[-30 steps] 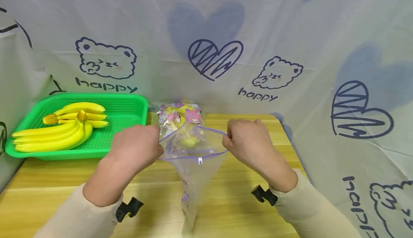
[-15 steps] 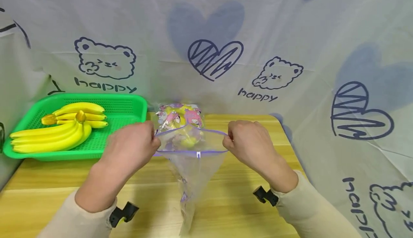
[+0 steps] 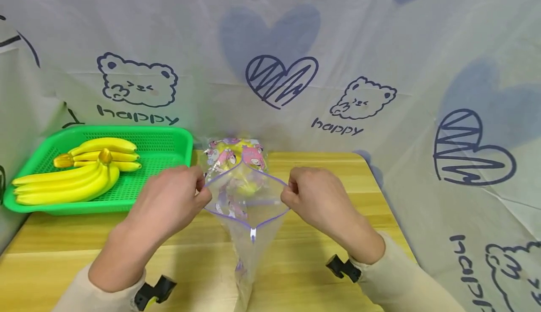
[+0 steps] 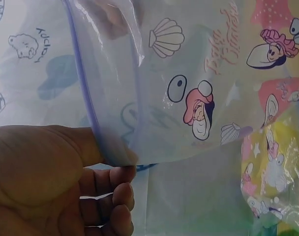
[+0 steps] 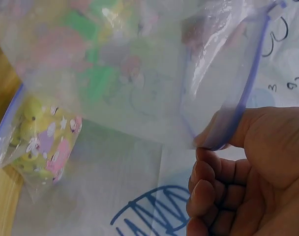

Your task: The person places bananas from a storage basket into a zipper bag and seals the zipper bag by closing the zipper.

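A clear zipper bag (image 3: 258,237) with a purple rim and a white slider hangs between my hands, its mouth spread into a diamond. My left hand (image 3: 175,201) pinches the left corner of the rim; in the left wrist view, thumb and forefinger hold the bag (image 4: 159,98), printed with shells and cartoon figures. My right hand (image 3: 319,201) pinches the opposite corner, and the right wrist view shows the bag (image 5: 139,73) gripped between thumb and fingertips. Behind it on the table lies a second printed bag (image 3: 234,154) with yellow contents, partly seen through the clear plastic.
A green basket (image 3: 169,138) at the left holds bunches of bananas (image 3: 80,180). The wooden table (image 3: 338,171) ends at the right near a printed cloth (image 3: 473,218), which also hangs along the back.
My hands have come slightly closer together and the bag's mouth has opened wider, its front rim and slider dropping lower. The basket and the second bag stay put.
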{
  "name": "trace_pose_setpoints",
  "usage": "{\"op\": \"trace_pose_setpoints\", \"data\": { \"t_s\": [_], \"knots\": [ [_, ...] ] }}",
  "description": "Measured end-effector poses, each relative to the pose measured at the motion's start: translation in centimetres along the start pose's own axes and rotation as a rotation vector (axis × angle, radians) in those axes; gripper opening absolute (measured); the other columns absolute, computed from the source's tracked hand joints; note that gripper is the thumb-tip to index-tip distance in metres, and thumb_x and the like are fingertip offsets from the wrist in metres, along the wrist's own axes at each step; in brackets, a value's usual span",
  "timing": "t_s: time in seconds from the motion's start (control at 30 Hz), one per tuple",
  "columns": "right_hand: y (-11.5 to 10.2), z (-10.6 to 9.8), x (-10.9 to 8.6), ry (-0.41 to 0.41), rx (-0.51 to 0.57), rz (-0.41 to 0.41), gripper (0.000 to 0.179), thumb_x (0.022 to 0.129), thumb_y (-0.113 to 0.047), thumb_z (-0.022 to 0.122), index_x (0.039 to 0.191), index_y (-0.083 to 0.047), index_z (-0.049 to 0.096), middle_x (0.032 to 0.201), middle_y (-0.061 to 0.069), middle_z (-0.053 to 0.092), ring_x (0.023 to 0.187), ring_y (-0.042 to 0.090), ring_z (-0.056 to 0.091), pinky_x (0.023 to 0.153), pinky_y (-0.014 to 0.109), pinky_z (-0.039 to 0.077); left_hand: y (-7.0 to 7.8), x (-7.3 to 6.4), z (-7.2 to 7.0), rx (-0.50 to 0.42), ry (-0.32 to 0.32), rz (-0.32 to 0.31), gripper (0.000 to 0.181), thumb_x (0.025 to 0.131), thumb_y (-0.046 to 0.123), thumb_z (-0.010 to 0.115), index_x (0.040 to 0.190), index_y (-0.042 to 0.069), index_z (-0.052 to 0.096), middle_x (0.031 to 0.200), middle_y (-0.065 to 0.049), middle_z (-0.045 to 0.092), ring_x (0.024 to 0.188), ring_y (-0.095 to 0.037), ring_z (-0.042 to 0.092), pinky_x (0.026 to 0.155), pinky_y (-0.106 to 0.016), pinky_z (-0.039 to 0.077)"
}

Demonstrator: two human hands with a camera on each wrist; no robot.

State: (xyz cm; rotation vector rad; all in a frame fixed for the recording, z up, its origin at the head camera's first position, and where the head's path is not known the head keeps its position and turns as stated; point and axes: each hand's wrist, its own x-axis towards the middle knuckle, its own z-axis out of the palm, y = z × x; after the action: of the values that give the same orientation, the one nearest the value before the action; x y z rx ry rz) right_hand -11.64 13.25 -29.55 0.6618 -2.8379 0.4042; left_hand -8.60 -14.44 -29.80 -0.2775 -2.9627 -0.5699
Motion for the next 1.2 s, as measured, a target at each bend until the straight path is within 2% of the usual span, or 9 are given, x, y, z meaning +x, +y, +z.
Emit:
{"op": "trace_pose_setpoints", "data": {
  "t_s": [0.17, 0.5, 0.63, 0.8, 0.9, 1.03, 1.2],
  "knots": [
    [-0.6, 0.1, -0.1, 0.029, -0.004, -0.042, 0.024, 0.079, -0.009, 0.062, 0.062, -0.019, 0.048, 0.059, -0.006, 0.043, 0.05, 0.012, 0.039, 0.05, 0.028, 0.032, 0.9, -0.1, 0.0, -0.031, 0.0, 0.015, 0.012, 0.092, 0.02, 0.062, 0.08, 0.018, 0.061, 0.073, 0.001, 0.055, 0.065, -0.02, 0.051, 0.055, -0.036, 0.038],
    [-1.4, 0.2, 0.3, 0.023, 0.015, -0.033, 0.025, 0.078, -0.008, 0.061, 0.061, -0.02, 0.047, 0.058, -0.007, 0.04, 0.05, 0.01, 0.037, 0.049, 0.028, 0.03, 1.7, -0.3, -0.5, -0.067, -0.025, -0.028, 0.016, 0.091, 0.024, 0.065, 0.077, 0.019, 0.059, 0.07, 0.001, 0.055, 0.062, -0.02, 0.051, 0.053, -0.034, 0.038],
    [-1.2, 0.1, 0.5, 0.0, -0.003, 0.004, 0.025, 0.077, -0.009, 0.06, 0.06, -0.019, 0.044, 0.058, -0.007, 0.036, 0.05, 0.011, 0.033, 0.049, 0.028, 0.026, 1.1, -0.3, -0.6, -0.055, -0.078, -0.048, 0.017, 0.089, 0.02, 0.067, 0.075, 0.018, 0.058, 0.068, 0.0, 0.053, 0.061, -0.02, 0.05, 0.051, -0.035, 0.036],
    [-0.4, -0.2, 0.4, -0.041, -0.018, 0.085, 0.024, 0.078, -0.009, 0.06, 0.061, -0.018, 0.044, 0.057, -0.006, 0.035, 0.051, 0.013, 0.033, 0.05, 0.029, 0.024, -0.5, 0.0, -0.8, -0.024, -0.134, -0.126, 0.02, 0.094, 0.021, 0.067, 0.078, 0.014, 0.058, 0.069, -0.003, 0.053, 0.061, -0.022, 0.051, 0.05, -0.036, 0.037],
    [-0.6, -0.3, 0.2, -0.044, 0.0, 0.071, 0.024, 0.078, -0.009, 0.06, 0.061, -0.018, 0.046, 0.056, -0.006, 0.037, 0.05, 0.013, 0.035, 0.05, 0.029, 0.026, -0.5, 0.0, -0.7, -0.061, -0.131, -0.126, 0.019, 0.095, 0.025, 0.065, 0.08, 0.016, 0.057, 0.07, -0.002, 0.053, 0.062, -0.022, 0.051, 0.051, -0.035, 0.036],
    [-1.5, -0.4, 0.1, -0.03, 0.008, 0.03, 0.023, 0.078, -0.009, 0.061, 0.061, -0.019, 0.047, 0.057, -0.006, 0.042, 0.05, 0.012, 0.038, 0.051, 0.03, 0.032, 0.6, -0.1, -0.6, -0.118, -0.108, -0.089, 0.02, 0.096, 0.03, 0.063, 0.081, 0.018, 0.057, 0.07, 0.0, 0.054, 0.063, -0.02, 0.05, 0.052, -0.034, 0.035],
    [-2.1, -0.2, 0.2, 0.004, -0.025, 0.003, 0.024, 0.076, -0.01, 0.061, 0.06, -0.02, 0.046, 0.057, -0.007, 0.039, 0.051, 0.012, 0.037, 0.06, 0.034, 0.037, 1.5, -0.1, -0.6, -0.115, -0.083, -0.079, 0.027, 0.098, 0.036, 0.064, 0.078, 0.019, 0.058, 0.071, 0.0, 0.054, 0.062, -0.019, 0.05, 0.052, -0.034, 0.036]
  ]
}}
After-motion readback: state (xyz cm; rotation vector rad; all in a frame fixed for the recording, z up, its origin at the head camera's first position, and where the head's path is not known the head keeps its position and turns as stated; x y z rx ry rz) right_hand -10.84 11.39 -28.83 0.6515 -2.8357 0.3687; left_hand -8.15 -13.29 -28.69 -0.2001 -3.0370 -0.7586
